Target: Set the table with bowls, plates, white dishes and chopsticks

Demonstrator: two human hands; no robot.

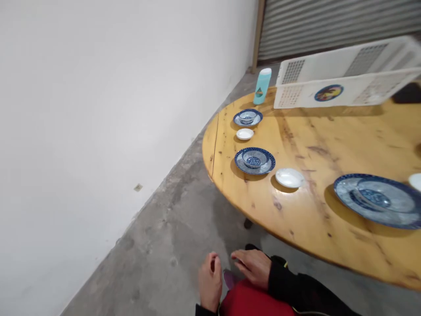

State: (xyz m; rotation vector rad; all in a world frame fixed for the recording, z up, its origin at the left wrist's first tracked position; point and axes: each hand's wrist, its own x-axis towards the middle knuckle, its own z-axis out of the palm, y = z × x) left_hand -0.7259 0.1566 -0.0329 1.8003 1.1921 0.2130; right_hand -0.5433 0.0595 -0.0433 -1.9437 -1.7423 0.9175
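Observation:
Low in the view, my left hand (210, 281) hangs over the floor with loosely curled fingers and a gap behind the thumb; nothing shows in it. My right hand (255, 265), in a black sleeve, is beside it with fingers partly stretched toward the left, also holding nothing. Both are in front of my red clothing, apart from the table (315, 145). Nearest on the tabletop are a blue-and-white plate with a bowl (255, 160) and a small white saucer (290, 178). A larger-looking plate with a bowl (378, 199) sits to the right.
Farther back stand another plate with a bowl (247, 117), a white saucer (245, 134) and a turquoise bottle (262, 86). A long white panel (329, 83) with printed patterns stands behind. A white wall (98, 109) borders the concrete floor (158, 254) on the left.

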